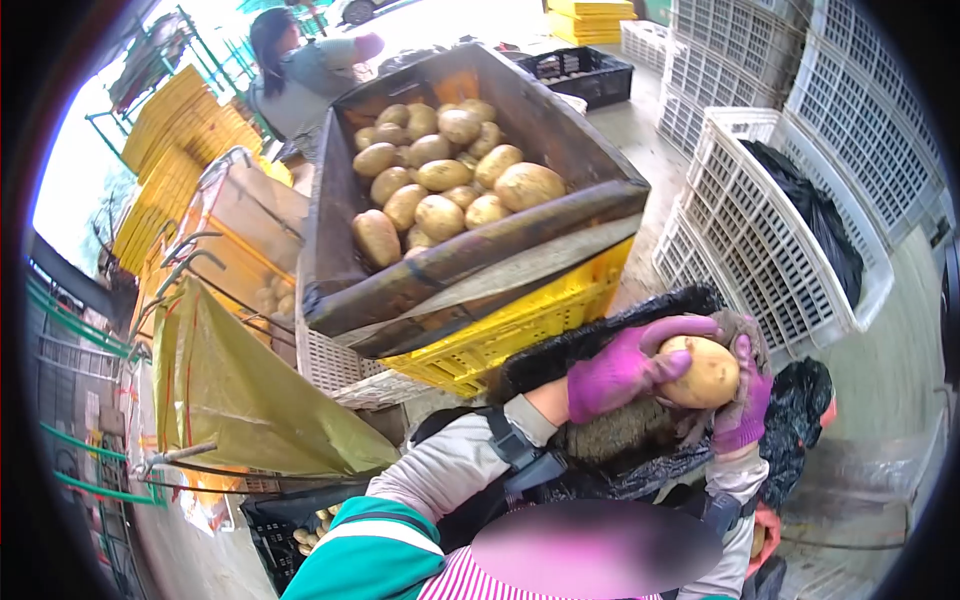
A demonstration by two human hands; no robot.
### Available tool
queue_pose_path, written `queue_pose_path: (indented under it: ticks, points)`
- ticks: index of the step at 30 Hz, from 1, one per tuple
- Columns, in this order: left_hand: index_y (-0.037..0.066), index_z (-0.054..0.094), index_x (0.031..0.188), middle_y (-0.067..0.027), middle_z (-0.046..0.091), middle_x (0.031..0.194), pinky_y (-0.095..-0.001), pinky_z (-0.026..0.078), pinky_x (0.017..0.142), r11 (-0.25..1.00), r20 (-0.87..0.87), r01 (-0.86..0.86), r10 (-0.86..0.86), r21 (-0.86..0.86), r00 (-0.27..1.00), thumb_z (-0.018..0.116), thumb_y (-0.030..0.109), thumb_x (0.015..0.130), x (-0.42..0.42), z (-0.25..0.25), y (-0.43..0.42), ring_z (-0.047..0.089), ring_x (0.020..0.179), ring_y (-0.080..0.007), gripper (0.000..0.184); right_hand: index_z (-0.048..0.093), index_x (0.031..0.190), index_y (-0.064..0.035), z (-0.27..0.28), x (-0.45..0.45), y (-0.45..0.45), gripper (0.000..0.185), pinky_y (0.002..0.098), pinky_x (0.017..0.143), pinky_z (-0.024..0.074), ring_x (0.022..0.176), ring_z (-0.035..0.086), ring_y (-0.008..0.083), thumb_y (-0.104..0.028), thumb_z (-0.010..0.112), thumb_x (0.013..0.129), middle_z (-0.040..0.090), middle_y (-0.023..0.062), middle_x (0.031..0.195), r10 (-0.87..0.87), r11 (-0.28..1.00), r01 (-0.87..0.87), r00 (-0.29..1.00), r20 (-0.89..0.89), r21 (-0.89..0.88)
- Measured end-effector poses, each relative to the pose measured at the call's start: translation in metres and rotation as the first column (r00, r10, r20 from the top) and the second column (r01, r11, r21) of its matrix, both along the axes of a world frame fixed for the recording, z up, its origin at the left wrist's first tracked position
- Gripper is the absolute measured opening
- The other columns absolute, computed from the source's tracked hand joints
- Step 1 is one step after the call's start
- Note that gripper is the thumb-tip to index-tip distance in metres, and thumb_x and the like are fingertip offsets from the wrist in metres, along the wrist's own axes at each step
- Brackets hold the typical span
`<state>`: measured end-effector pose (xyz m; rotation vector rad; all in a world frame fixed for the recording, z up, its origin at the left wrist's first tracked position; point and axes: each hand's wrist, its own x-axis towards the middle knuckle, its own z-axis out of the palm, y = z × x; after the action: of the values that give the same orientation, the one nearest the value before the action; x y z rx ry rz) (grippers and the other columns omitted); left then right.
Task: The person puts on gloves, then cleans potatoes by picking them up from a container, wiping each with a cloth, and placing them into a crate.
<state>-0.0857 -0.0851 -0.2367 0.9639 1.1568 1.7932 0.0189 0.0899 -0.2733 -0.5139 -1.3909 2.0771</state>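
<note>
A large pale-yellow potato [701, 373] is held between my two hands, both in purple gloves. My left hand [625, 368] grips it from the left, thumb across its front. Around its right side are the fingers of my right hand [742, 400], whose glove is smeared with mud. Below the hands lies a dark, muddy tray [610, 435] lined with black plastic. Ahead of me stands a dark-lined bin [480, 245] holding several potatoes [440, 175], resting on a yellow crate [520, 330].
White plastic crates [760, 240] are stacked on the right, one with black plastic inside. Another person [300, 85] is behind the bin at the upper left. A yellowish sheet [250, 390] hangs at the left. A black crate [580, 80] sits farther back.
</note>
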Motion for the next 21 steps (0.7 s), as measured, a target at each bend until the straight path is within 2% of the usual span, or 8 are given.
queue_pose_path:
  ticks: [7, 8, 10, 12, 14, 16, 18, 21]
  points:
    - [0.004, 0.047, 0.136, -0.0141, 0.052, 0.134, -0.0399, 0.041, 0.104, 0.827, -0.069, -0.544, 0.556, 0.140, 0.828, 0.055, 0.036, 0.098, -0.024, 0.088, -0.061, 0.054, 0.120, -0.0268, 0.051, 0.047, 0.135, -0.0048, 0.023, 0.006, -0.010, 0.045, 0.0271, 0.073, 0.0533, 0.087, 0.063, 0.0150, -0.019, 0.061, 0.094, 0.063, 0.0085, 0.112, -0.083, 0.997, 0.083, 0.979, 0.185, 0.007]
    - [0.003, 0.048, 0.134, -0.0161, 0.053, 0.133, -0.0401, 0.043, 0.101, 0.638, -0.448, -0.741, 0.736, 0.208, 0.508, 0.056, 0.030, 0.097, -0.044, 0.098, -0.072, 0.054, 0.118, -0.0299, 0.047, 0.047, 0.135, -0.0051, 0.024, 0.008, -0.010, 0.045, 0.0263, 0.070, 0.0532, 0.084, 0.064, 0.0142, -0.019, 0.061, 0.094, 0.063, 0.0086, 0.110, -0.096, 0.995, 0.094, 0.981, 0.168, 0.019]
    - [0.003, 0.052, 0.130, -0.0200, 0.054, 0.130, -0.0405, 0.047, 0.096, 0.284, -0.779, -0.770, 0.482, 0.571, -0.400, 0.059, 0.018, 0.094, -0.086, 0.115, -0.093, 0.056, 0.115, -0.0362, 0.039, 0.047, 0.133, -0.0031, 0.026, 0.010, -0.006, 0.041, 0.0247, 0.074, 0.0514, 0.087, 0.062, 0.0132, -0.016, 0.058, 0.095, 0.065, 0.0087, 0.107, -0.022, 0.983, -0.006, 0.988, 0.150, 0.182]
    - [0.002, 0.055, 0.126, -0.0178, 0.057, 0.128, -0.0389, 0.048, 0.095, 0.338, -0.748, -0.669, 0.235, 0.662, -0.621, 0.055, 0.010, 0.094, -0.117, 0.107, -0.103, 0.057, 0.114, -0.0326, 0.033, 0.053, 0.127, -0.0012, 0.029, 0.012, -0.010, 0.036, 0.0280, 0.083, 0.0508, 0.092, 0.063, 0.0164, -0.011, 0.059, 0.093, 0.065, 0.0081, 0.106, -0.072, 0.970, 0.044, 0.992, 0.109, 0.240]
    - [0.004, 0.056, 0.119, -0.0187, 0.051, 0.132, -0.0393, 0.051, 0.089, 0.496, -0.769, -0.593, 0.325, 0.635, -0.551, 0.060, 0.009, 0.091, -0.088, 0.110, -0.085, 0.057, 0.110, -0.0373, 0.028, 0.056, 0.122, -0.0003, 0.043, 0.020, -0.006, 0.034, 0.0320, 0.087, 0.0507, 0.100, 0.064, 0.0200, -0.009, 0.063, 0.090, 0.066, 0.0120, 0.111, -0.094, 0.815, -0.004, 0.986, 0.139, 0.580]
    - [0.002, 0.065, 0.110, -0.0158, 0.061, 0.117, -0.0342, 0.051, 0.085, 0.632, -0.905, -0.651, 0.342, 0.420, -0.252, 0.061, 0.010, 0.092, -0.035, 0.109, -0.051, 0.062, 0.100, -0.0276, 0.020, 0.056, 0.127, -0.0068, 0.051, 0.024, -0.005, 0.042, 0.0335, 0.090, 0.0506, 0.103, 0.065, 0.0256, -0.011, 0.065, 0.086, 0.066, 0.0149, 0.114, -0.137, 0.474, -0.042, 0.983, 0.121, 0.880]
    - [0.004, 0.065, 0.113, -0.0134, 0.065, 0.112, -0.0309, 0.050, 0.086, 0.751, -0.684, -0.657, 0.449, -0.060, 0.576, 0.058, 0.011, 0.093, -0.004, 0.088, -0.029, 0.064, 0.097, -0.0228, 0.022, 0.058, 0.123, -0.0087, 0.086, 0.039, -0.020, 0.047, 0.0385, 0.090, 0.0508, 0.104, 0.063, 0.0338, -0.007, 0.067, 0.077, 0.064, 0.0143, 0.117, -0.206, 0.219, -0.225, 0.940, 0.271, 0.949]
    - [0.001, 0.063, 0.118, -0.0072, 0.067, 0.110, -0.0264, 0.046, 0.091, 0.769, -0.598, -0.539, 0.264, -0.343, 0.757, 0.054, 0.011, 0.096, 0.001, 0.058, -0.024, 0.060, 0.105, -0.0152, 0.025, 0.060, 0.105, -0.0118, 0.135, 0.063, -0.048, 0.023, 0.0381, 0.074, 0.0506, 0.088, 0.062, 0.0253, -0.017, 0.059, 0.082, 0.063, 0.0088, 0.092, -0.287, -0.145, -0.459, 0.868, 0.406, 0.877]
